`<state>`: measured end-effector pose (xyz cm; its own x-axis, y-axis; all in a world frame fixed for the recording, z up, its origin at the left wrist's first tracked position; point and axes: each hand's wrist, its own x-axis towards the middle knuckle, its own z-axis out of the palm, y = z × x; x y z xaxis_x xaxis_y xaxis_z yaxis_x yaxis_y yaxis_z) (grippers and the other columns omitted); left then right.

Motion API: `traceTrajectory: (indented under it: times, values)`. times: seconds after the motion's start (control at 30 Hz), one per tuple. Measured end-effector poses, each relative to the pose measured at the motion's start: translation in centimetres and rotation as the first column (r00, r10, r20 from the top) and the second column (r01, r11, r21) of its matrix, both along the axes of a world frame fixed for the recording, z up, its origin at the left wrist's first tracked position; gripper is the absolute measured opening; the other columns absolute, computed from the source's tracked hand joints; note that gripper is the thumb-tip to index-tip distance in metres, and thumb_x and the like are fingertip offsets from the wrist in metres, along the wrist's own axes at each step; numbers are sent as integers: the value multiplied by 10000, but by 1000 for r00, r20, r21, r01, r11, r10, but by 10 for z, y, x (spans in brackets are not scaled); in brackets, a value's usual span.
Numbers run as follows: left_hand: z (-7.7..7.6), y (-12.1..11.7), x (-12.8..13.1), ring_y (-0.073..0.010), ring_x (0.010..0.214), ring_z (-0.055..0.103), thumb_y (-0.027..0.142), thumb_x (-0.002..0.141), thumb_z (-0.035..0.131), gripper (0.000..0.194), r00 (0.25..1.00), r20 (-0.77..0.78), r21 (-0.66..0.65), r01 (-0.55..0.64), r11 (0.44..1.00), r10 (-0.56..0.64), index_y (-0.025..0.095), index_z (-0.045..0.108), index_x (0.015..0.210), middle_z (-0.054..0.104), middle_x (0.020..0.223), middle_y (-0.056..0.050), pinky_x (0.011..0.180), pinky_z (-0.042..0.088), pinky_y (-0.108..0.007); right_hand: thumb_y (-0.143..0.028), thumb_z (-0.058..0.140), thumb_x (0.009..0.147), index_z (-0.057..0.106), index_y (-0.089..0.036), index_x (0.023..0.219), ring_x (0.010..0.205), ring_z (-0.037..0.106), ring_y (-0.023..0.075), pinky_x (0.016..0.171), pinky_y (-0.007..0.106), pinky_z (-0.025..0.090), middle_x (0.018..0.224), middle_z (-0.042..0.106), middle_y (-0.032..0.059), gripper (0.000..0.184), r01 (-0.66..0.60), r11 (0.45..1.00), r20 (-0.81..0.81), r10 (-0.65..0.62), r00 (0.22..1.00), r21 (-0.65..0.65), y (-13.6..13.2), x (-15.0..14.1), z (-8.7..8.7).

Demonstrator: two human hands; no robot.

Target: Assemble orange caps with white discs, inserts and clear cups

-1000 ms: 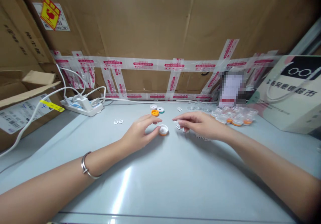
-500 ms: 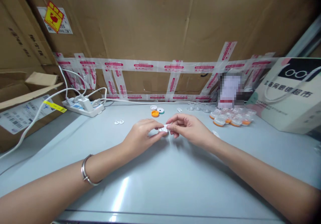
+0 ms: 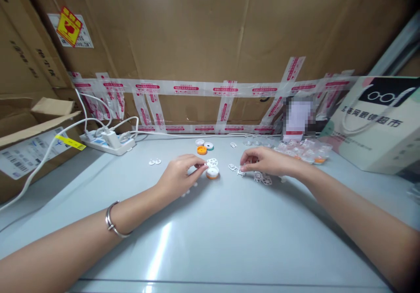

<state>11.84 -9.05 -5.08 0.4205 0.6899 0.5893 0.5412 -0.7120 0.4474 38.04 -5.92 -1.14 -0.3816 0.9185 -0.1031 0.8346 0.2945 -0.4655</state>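
My left hand [image 3: 182, 174] is closed, its thumb and fingertips pinching a flat white plastic piece with cut-outs [image 3: 212, 162]. Just below that piece stands a round white cap with an orange base [image 3: 212, 173] on the table. My right hand [image 3: 260, 161] reaches down to the right, thumb and fingers curled at a small white plastic piece [image 3: 240, 171], which it seems to pinch. Beside it lie another small white piece [image 3: 232, 167] and several white cut-out pieces [image 3: 263, 179]. Some small white parts [image 3: 186, 193] show partly below my left hand.
Orange, white and green-edged round caps [image 3: 201, 150] lie behind my hands. Two small white discs [image 3: 155, 162] rest to the left. Clear packages with orange parts [image 3: 305, 149] are piled at the right near a paper bag [image 3: 374, 127]. A power strip [image 3: 108, 143] stands back left.
My hands have parted. The right hand has moved right to the small white pieces. The left still pinches a white piece, and the white-and-orange round cap now shows beneath it.
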Motion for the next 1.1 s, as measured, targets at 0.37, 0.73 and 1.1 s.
traceTrajectory:
  times: [0.37, 0.73, 1.1]
  values:
    - [-1, -1, 0, -157, 778, 617, 218, 850, 528, 109, 999, 19, 15, 50, 999, -51, 181, 629, 834, 677, 826, -31, 724, 472, -295, -307, 667, 670, 560, -183, 693, 600, 597, 116, 540, 218, 454, 656, 638, -4, 166, 55, 990, -338, -97, 936, -132, -6, -16, -7]
    - [-2, 0, 1, -167, 781, 616, 201, 850, 523, 106, 995, 22, 196, 89, 977, -95, 176, 622, 877, 687, 835, -51, 737, 469, -319, -169, 655, 730, 684, -134, 856, 817, 672, 126, 899, 255, 495, 861, 714, 53, 134, -121, 853, -797, -411, 443, -507, -33, -60, -21]
    - [-4, -2, 2, -156, 794, 609, 195, 852, 512, 116, 985, -172, 365, 97, 926, -35, 181, 618, 898, 693, 860, -39, 717, 426, -287, -149, 638, 760, 675, -156, 1010, 788, 683, 124, 867, 241, 522, 885, 718, 58, 253, -122, 812, -762, -469, 445, -571, -41, -66, -18]
